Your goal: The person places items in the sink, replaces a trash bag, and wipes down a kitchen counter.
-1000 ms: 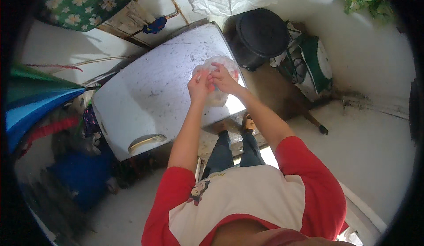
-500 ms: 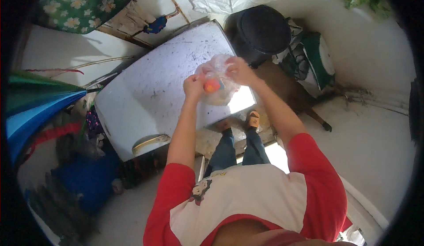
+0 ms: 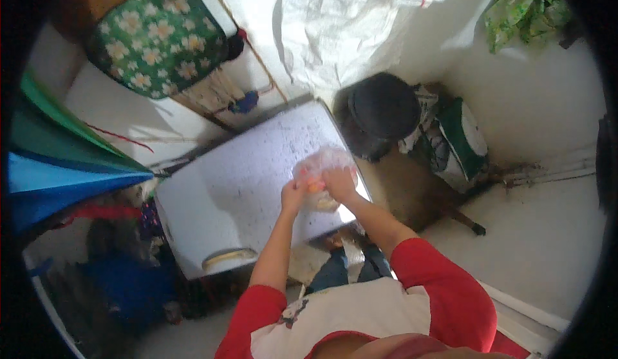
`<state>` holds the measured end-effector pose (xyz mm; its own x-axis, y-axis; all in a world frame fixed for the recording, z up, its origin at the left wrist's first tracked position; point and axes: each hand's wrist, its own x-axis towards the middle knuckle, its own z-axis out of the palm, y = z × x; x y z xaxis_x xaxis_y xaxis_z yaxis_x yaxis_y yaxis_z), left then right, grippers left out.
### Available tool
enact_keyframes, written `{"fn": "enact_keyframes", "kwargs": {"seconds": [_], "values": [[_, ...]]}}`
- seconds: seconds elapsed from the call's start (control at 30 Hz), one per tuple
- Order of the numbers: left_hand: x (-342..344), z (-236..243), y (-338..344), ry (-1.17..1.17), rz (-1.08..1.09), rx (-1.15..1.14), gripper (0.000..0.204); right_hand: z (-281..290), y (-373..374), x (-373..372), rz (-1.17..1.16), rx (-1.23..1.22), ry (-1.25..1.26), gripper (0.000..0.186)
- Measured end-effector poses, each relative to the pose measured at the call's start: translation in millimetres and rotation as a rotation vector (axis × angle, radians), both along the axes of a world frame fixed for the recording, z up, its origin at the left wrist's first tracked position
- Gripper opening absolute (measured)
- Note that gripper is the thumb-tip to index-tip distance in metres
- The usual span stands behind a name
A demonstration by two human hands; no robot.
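Observation:
A clear plastic bag (image 3: 331, 158) stands at the near right part of a white, dark-speckled surface (image 3: 222, 195). Inside the bag an orange-and-pink item (image 3: 315, 184) shows through, with something pale below it; I cannot make out what they are. My left hand (image 3: 293, 196) is closed, pinching the left side of the bag's plastic. My right hand (image 3: 339, 184) reaches down over the bag's right side, seemingly into its mouth. Its fingertips are hidden and blurred among the plastic.
A black lidded bucket (image 3: 383, 106) stands behind the white surface, beside a green-and-white sack (image 3: 462, 137). White sacking (image 3: 341, 30) and a green flowered cloth (image 3: 158, 37) hang at the back. A blue-and-green umbrella (image 3: 71, 172) juts in from the left.
The view has tilted, so the surface and bag sit lower in the picture. My right hand has come from the bag's upper right edge down over the bag. My left hand keeps its pinch.

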<state>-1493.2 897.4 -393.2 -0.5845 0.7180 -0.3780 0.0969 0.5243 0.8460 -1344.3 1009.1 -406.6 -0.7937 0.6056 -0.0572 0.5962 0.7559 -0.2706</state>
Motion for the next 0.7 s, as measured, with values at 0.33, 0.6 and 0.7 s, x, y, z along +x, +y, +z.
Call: {"fn": "enact_keyframes", "kwargs": {"seconds": [0.33,0.6,0.7], "values": [[-38,24,-9,0.007,-0.089,0.004,0.029,40,76,65,-0.312,-0.041,-0.059,0.015],[-46,48,-7,-0.035,-0.130,-0.033,0.031,118,171,206,-0.693,-0.137,0.154,0.033],[-32,59,11,-0.035,-0.169,-0.010,0.032,95,217,241,-0.655,-0.064,0.164,0.034]]}}
